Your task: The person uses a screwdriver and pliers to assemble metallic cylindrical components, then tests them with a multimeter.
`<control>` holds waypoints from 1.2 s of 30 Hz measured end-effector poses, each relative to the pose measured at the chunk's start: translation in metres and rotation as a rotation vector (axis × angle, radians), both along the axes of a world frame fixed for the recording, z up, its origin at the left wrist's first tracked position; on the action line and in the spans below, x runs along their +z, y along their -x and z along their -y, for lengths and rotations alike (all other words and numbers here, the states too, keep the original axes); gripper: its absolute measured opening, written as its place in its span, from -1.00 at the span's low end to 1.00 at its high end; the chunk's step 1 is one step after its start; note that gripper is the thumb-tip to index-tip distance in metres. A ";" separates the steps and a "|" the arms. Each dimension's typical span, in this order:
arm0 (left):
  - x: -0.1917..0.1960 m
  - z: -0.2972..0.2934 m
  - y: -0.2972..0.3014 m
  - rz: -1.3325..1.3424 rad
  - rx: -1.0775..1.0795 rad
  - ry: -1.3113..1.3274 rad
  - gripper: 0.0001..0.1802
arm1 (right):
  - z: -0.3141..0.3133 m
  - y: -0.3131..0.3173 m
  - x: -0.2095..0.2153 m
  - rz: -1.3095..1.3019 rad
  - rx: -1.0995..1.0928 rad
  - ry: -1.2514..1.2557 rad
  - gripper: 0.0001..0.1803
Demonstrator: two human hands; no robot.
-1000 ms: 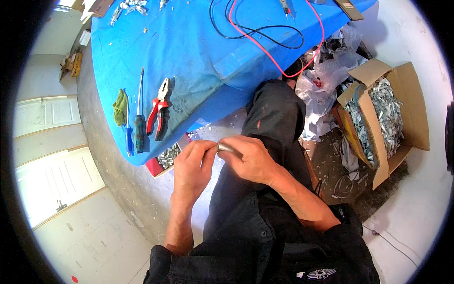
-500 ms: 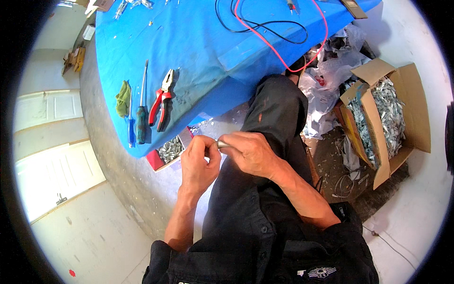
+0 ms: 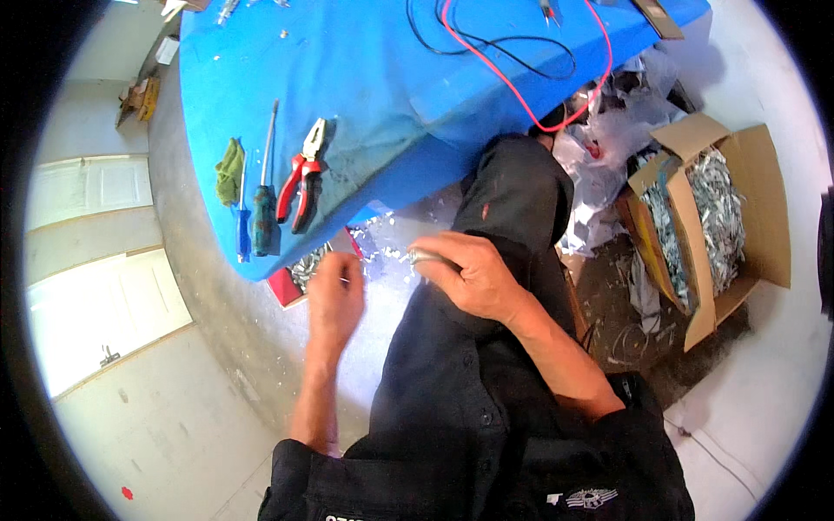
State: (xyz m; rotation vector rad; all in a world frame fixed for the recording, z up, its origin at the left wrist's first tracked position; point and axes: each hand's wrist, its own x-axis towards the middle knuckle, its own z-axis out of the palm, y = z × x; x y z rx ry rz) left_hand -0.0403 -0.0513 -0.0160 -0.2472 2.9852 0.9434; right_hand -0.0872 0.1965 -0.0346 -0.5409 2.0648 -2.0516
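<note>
In my right hand (image 3: 478, 276), above my thigh, a small silvery metal cylinder (image 3: 423, 256) is gripped between thumb and fingers. My left hand (image 3: 337, 295) is apart from it, over the near side of a red-walled box (image 3: 285, 288) that holds many small metal pieces (image 3: 306, 267). The left fingers are curled together; a thin light bit shows at their tips, too small and blurred to name. On the blue-covered table (image 3: 382, 95) beyond lie red-and-black pliers (image 3: 301, 178), a long screwdriver (image 3: 262, 213) and a smaller blue-handled screwdriver (image 3: 243, 227).
A green cloth (image 3: 229, 172) lies beside the screwdrivers. Red and black cables (image 3: 508, 80) cross the table and hang over its edge. At right stands an open cardboard box (image 3: 763, 204) full of metal strips, beside plastic bags (image 3: 599, 174). White scraps (image 3: 382, 252) litter the floor.
My hands have come apart: the left moved left and slightly down toward the red-walled box, off the metal cylinder. The right hand keeps the cylinder, slightly shifted right.
</note>
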 end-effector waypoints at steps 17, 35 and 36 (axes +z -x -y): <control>0.025 -0.032 0.011 -0.183 -0.077 0.009 -0.94 | 0.005 0.002 0.000 0.196 0.007 0.141 -0.63; 0.034 -0.057 0.009 -0.211 -0.136 -0.235 -0.82 | 0.023 0.005 0.001 -0.046 -0.077 -0.133 -0.64; 0.030 -0.053 0.011 -0.281 -0.194 -0.178 -0.88 | 0.025 0.006 0.003 -0.046 -0.072 -0.151 -0.64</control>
